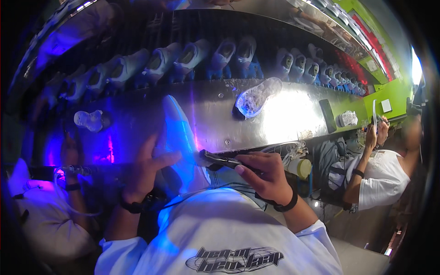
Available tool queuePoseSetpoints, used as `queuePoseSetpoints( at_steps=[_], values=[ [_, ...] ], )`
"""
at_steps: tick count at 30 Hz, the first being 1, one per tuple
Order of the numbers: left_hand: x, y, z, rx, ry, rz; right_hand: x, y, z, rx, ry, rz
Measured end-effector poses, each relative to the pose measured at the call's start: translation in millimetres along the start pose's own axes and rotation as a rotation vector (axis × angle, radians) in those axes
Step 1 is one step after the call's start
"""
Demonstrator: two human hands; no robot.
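Note:
A pale shoe (178,133), lit blue, stands toe-up in front of my body at the near edge of the metal bench. My left hand (145,169) grips its left side, with the thumb laid across it; those fingers are slightly blurred. My right hand (266,172) is closed round the dark handle of a small brush (215,158). The brush's head is at the right side of the shoe, and I cannot tell whether its bristles touch. Dark bands circle both my wrists.
Behind the metal bench (211,114), a row of pale shoes (190,54) stands on blue holders. A shoe-shaped piece with a crumpled pale filling (257,98) and a white lump (89,120) lie on the bench. Co-workers sit left (50,220) and right (382,174).

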State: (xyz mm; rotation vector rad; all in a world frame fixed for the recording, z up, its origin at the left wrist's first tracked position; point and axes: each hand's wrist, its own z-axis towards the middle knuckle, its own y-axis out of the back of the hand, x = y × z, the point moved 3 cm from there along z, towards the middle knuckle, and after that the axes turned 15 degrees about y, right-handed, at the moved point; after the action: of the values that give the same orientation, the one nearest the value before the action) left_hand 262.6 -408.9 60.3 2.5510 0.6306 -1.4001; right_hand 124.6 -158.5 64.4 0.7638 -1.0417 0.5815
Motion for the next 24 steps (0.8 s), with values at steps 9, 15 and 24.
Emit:
queuePoseSetpoints(
  at_steps=[9, 15, 24],
  values=[
    [-19.2, -10.3, 6.7, -0.032, 0.064, -0.203, 15.6, 29.2, 0.6, 0.076, -0.101, -0.004],
    [-23.1, -19.9, 11.3, -0.05, 0.2, -0.308, 26.1, 44.5, 16.8, 0.063, 0.07, -0.208],
    [-4.3, -14.4, 11.0, 0.048, 0.397, -0.417, 26.7, 66.3, 45.1, 0.064, 0.32, -0.363]
  ],
)
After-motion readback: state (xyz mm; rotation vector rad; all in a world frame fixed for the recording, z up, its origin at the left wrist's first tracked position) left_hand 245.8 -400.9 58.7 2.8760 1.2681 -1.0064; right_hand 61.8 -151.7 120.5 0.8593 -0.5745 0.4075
